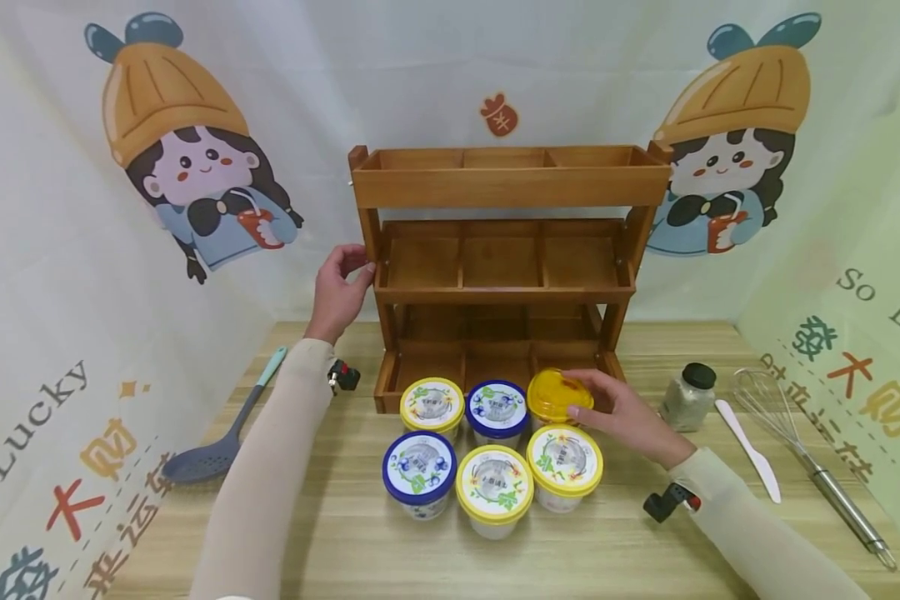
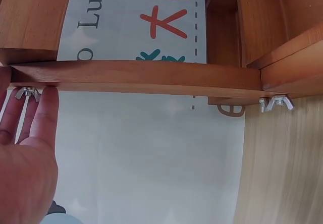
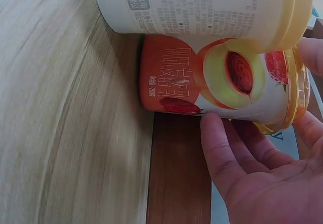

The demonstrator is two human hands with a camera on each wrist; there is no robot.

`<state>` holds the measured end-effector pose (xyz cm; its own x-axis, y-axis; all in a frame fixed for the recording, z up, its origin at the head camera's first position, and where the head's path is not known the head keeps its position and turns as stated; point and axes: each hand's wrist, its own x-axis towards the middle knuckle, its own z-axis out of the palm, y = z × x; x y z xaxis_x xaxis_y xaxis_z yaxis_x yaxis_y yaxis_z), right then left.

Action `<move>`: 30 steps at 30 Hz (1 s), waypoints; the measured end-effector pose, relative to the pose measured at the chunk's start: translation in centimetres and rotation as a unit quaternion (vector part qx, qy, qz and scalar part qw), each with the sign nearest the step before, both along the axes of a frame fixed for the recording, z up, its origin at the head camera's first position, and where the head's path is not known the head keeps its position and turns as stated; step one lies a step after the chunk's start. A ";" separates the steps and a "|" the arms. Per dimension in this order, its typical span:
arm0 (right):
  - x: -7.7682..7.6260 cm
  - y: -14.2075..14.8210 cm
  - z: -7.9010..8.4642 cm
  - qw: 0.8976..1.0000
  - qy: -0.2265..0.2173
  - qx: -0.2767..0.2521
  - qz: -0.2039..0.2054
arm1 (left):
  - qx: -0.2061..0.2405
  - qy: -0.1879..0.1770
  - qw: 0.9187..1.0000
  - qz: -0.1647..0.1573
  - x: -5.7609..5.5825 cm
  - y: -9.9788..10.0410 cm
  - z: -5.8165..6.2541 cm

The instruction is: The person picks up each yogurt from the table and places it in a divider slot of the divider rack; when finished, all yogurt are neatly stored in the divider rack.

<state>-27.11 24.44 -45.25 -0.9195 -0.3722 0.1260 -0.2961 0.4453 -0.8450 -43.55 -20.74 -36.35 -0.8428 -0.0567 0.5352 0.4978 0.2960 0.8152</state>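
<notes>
Right hand (image 1: 624,414) grips the orange-lidded cup (image 1: 551,400), fingers and thumb round its right side; cup lies just left of that hand, long axis roughly upright, can't tell if the base touches the counter (image 1: 330,508). Left hand (image 1: 341,287), well apart from the cup, holds the left post (image 1: 370,232) of the wooden rack (image 1: 510,190). Room's tight: rack just beyond, blue-lidded cup (image 1: 497,408) left, yellow-lidded cup (image 1: 565,467) on the near side.

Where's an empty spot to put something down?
The middle shelf has three bare compartments. The table is bare between the left sleeve and the front blue-lidded tub. It's crowded before the rack: six tubs stand close together, the right hand gripping one.
</notes>
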 end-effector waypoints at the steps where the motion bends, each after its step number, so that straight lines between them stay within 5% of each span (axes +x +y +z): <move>1: 0.0 0.0 0.0 1.000 0.000 0.001 -0.001 | 0.005 -0.003 1.000 -0.002 0.0 0.0 0.0; 11: -0.3 0.1 0.4 1.000 0.013 -0.007 -0.004 | 0.028 -0.011 1.000 -0.005 0.0 0.1 -0.1; 30: -1.4 0.7 3.8 0.998 0.043 -0.043 -0.023 | 0.024 -0.008 1.000 -0.015 0.1 -0.2 -0.5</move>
<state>-28.46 25.11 -41.41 -0.9195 -0.3152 0.2351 -0.3506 0.3867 -0.8530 -43.46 -20.90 -36.83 -0.8528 -0.0555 0.5193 0.4931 0.2417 0.8357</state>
